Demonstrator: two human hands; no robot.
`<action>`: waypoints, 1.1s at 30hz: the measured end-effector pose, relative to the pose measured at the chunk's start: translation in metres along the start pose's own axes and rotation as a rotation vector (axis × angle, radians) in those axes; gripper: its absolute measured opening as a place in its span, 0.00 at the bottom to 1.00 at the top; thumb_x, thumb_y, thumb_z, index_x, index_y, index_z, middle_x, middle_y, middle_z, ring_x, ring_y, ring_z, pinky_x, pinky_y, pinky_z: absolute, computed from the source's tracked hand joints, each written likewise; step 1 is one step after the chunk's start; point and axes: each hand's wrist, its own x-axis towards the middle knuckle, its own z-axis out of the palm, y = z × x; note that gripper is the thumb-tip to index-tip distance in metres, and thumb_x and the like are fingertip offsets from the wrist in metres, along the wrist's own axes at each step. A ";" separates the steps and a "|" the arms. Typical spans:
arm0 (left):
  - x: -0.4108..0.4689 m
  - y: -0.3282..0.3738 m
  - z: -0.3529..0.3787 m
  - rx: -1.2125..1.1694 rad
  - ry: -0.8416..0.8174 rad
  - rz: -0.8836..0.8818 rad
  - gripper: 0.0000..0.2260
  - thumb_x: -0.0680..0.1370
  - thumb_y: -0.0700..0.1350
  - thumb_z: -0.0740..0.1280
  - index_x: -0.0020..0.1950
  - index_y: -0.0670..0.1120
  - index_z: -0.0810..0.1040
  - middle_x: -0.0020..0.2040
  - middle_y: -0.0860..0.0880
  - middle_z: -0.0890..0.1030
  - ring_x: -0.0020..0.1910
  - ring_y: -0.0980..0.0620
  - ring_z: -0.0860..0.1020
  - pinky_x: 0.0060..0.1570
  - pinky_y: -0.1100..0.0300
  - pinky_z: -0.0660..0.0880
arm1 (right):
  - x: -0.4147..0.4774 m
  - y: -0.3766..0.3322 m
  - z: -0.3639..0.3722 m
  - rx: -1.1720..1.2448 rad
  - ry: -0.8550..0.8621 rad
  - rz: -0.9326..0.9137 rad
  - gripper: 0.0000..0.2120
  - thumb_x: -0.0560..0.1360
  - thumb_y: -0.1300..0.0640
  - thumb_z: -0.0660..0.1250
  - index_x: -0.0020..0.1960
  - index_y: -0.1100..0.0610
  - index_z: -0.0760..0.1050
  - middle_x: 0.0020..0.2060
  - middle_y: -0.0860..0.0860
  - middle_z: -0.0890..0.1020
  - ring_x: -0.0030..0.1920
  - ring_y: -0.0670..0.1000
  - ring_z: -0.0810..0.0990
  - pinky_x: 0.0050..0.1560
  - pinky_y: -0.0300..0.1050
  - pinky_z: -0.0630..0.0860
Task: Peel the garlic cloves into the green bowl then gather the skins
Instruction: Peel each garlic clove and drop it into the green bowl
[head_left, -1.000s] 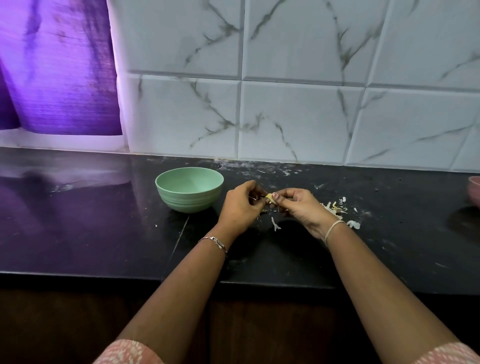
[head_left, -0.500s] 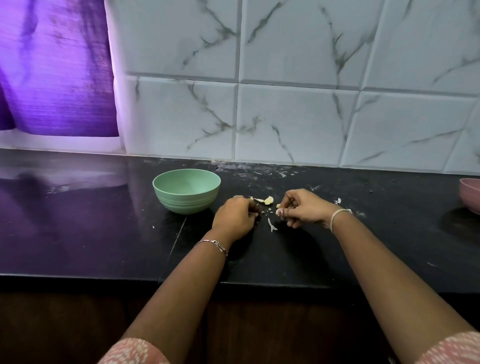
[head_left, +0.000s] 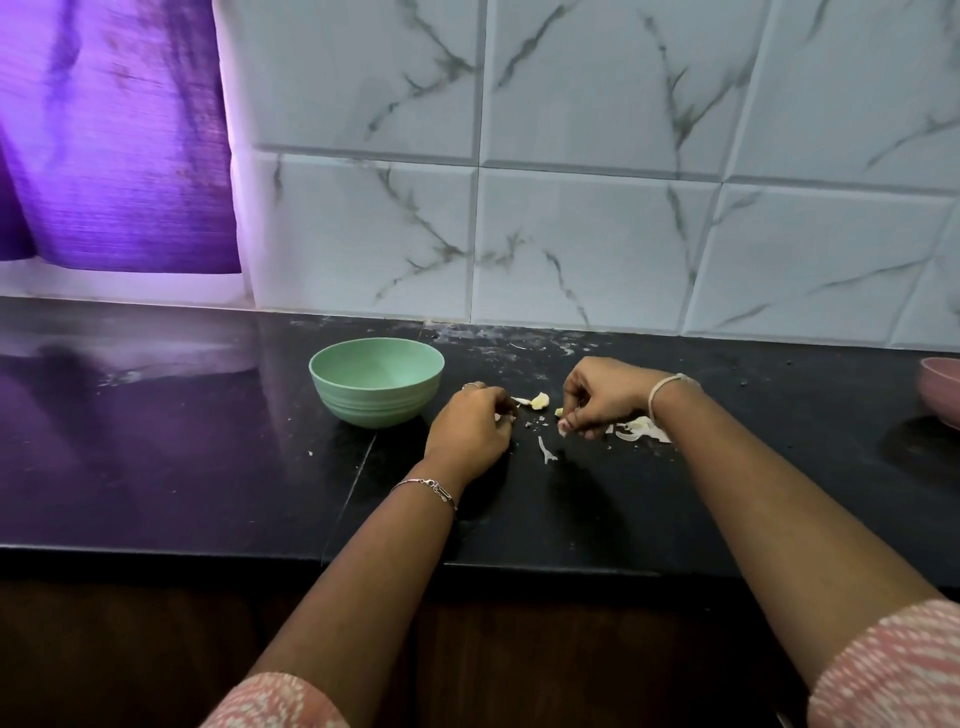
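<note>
The green bowl (head_left: 375, 410) stands on the black counter (head_left: 208, 467), and nothing shows inside it. My left hand (head_left: 470, 431) rests just right of the bowl with fingers curled, and a pale scrap of skin shows at its fingertips. My right hand (head_left: 602, 400) is a short way to the right, fingers curled, and pinches a small yellowish garlic piece (head_left: 559, 412). A peeled garlic piece (head_left: 540, 400) lies on the counter between the hands. Loose skins (head_left: 641, 431) lie under my right wrist. One thin skin strip (head_left: 545, 451) lies in front of the hands.
A pink bowl (head_left: 941, 389) is cut off by the right edge of the view. The marble-tiled wall (head_left: 571, 234) closes the back of the counter, and a purple curtain (head_left: 114, 156) hangs at the far left. Crumbs dot the counter near the wall.
The hands held one clove together above the counter. They came down and drew apart, and a garlic piece now lies between them. The right hand shifted right, uncovering the skins.
</note>
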 end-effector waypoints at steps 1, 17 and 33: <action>0.000 0.000 -0.001 -0.012 0.011 -0.006 0.08 0.76 0.44 0.66 0.53 0.49 0.82 0.51 0.49 0.78 0.52 0.50 0.77 0.50 0.53 0.76 | -0.002 -0.003 -0.009 0.037 0.008 -0.016 0.06 0.74 0.59 0.73 0.38 0.57 0.80 0.37 0.57 0.85 0.32 0.47 0.81 0.45 0.48 0.79; -0.001 0.002 -0.001 -0.019 0.044 -0.025 0.08 0.77 0.45 0.66 0.54 0.49 0.81 0.52 0.50 0.78 0.53 0.51 0.77 0.49 0.54 0.75 | -0.001 -0.008 -0.031 0.065 0.139 -0.082 0.08 0.76 0.60 0.70 0.38 0.56 0.77 0.32 0.52 0.83 0.28 0.43 0.79 0.33 0.38 0.77; -0.007 0.014 -0.010 -0.024 -0.059 0.016 0.06 0.71 0.52 0.67 0.45 0.54 0.80 0.47 0.55 0.74 0.51 0.53 0.75 0.57 0.54 0.69 | -0.002 0.004 0.019 -0.159 0.083 -0.022 0.12 0.76 0.57 0.69 0.35 0.51 0.73 0.38 0.48 0.83 0.35 0.44 0.76 0.35 0.34 0.70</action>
